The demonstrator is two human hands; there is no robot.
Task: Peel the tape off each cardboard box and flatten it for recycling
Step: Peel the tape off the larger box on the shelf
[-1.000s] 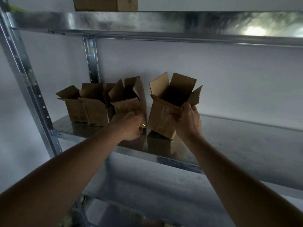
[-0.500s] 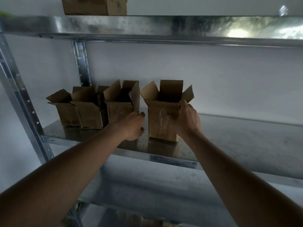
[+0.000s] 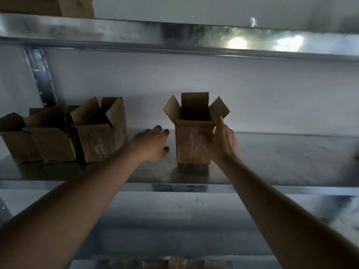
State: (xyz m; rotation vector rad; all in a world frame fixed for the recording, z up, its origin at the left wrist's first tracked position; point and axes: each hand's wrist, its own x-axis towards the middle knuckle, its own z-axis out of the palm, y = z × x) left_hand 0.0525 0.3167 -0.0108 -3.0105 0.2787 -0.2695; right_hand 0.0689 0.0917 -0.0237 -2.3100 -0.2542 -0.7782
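A small brown cardboard box (image 3: 189, 144) stands upright on the metal shelf (image 3: 281, 162), its top flaps open and clear tape down its front face. My right hand (image 3: 219, 142) grips the box's right front corner, thumb on the taped front, forefinger raised along the right flap. To the box's left, my left hand (image 3: 151, 142) hovers with relaxed fingers and holds nothing, a small gap apart from the box. Further left stand two more open boxes, one taped (image 3: 99, 140) and one at the frame's edge (image 3: 37, 144).
An upper metal shelf (image 3: 174, 39) runs overhead with another cardboard box (image 3: 58, 5) on it. A steel upright (image 3: 40, 78) stands at the back left. A lower shelf (image 3: 174, 220) lies beneath my arms. The white wall is close behind.
The box in my right hand has been set upright and moved right, away from the other boxes. My left hand has left the neighbouring box and now hovers beside it.
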